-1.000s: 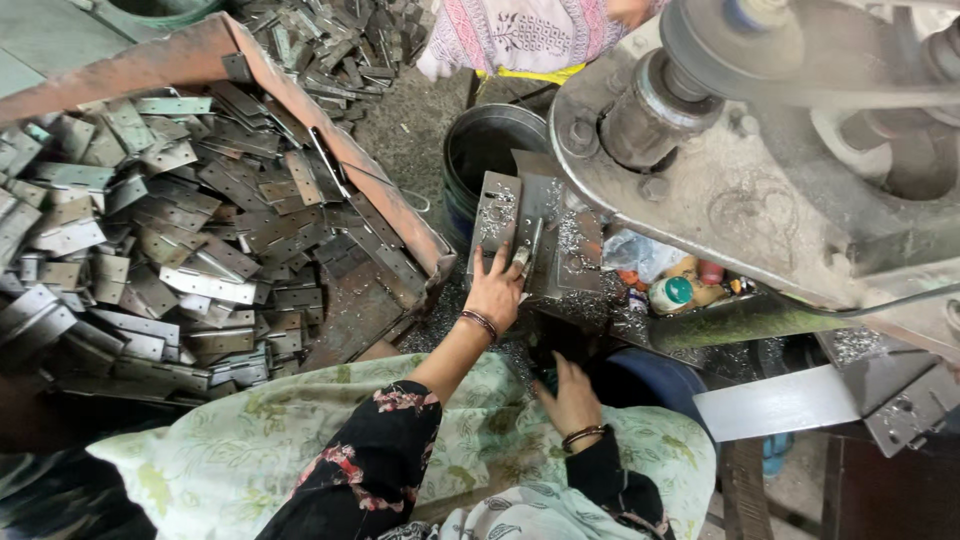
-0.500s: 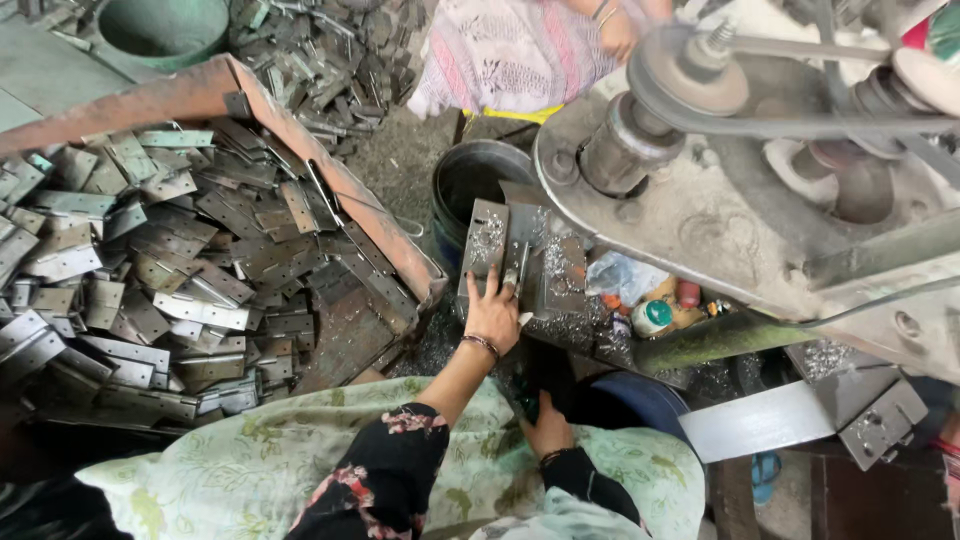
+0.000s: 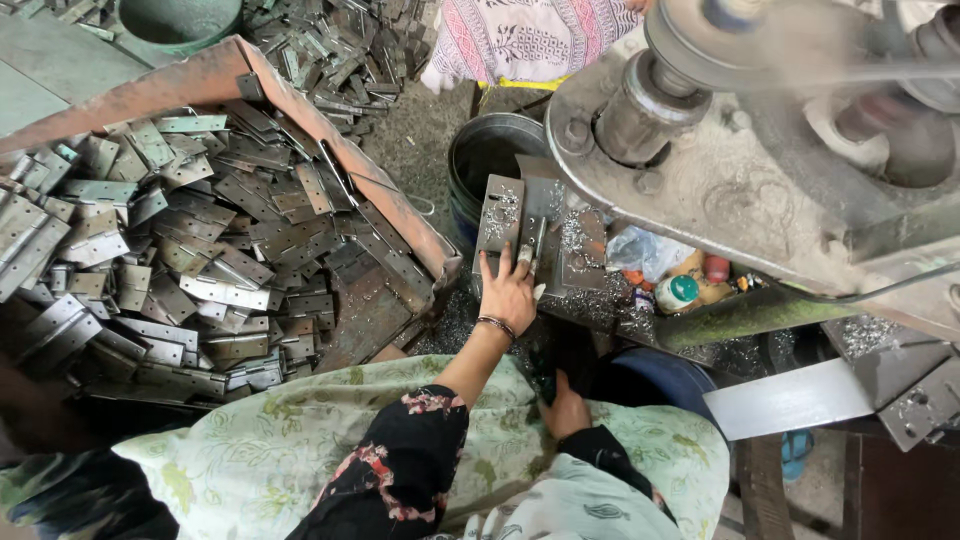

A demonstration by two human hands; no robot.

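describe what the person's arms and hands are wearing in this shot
Both arms wear dark sleeves: the left sleeve is black with a red and pink flower print, and ends below the elbow. The left hand is bare, with a thin metal bangle at the wrist. The right hand is bare too; its sleeve is black and reaches the wrist. No gloves show on either hand.

The light is soft and even, like daylight, and nothing shines too hard. The metal plates (image 3: 180, 250) left of the left hand (image 3: 508, 292) look sharp and a little shiny. The spinning wheel (image 3: 760, 35) up and to the right is blurry. The right hand (image 3: 566, 410) sits in dark shadow.
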